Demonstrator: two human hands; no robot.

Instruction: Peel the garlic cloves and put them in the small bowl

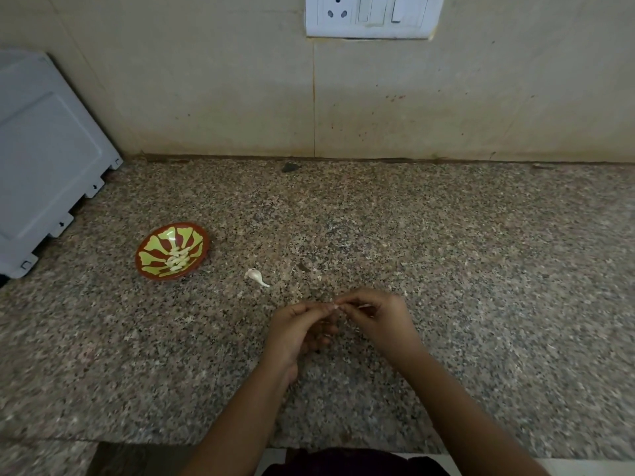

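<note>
A small red bowl (151, 249) with a yellow-green pattern sits on the counter at the left, and several peeled garlic cloves (178, 260) lie in it. One unpeeled clove (255, 275) with a pointed tail lies on the counter to the bowl's right. My left hand (299, 326) and my right hand (379, 319) meet above the counter near the middle. Their fingertips pinch a small pale garlic clove (337, 306) between them; most of it is hidden by the fingers.
The speckled granite counter (481, 269) stretches right to the tiled wall. A grey appliance (44, 159) leans at the far left. A white socket plate (371, 15) is on the wall above. Small skin scraps (357, 329) lie near my hands.
</note>
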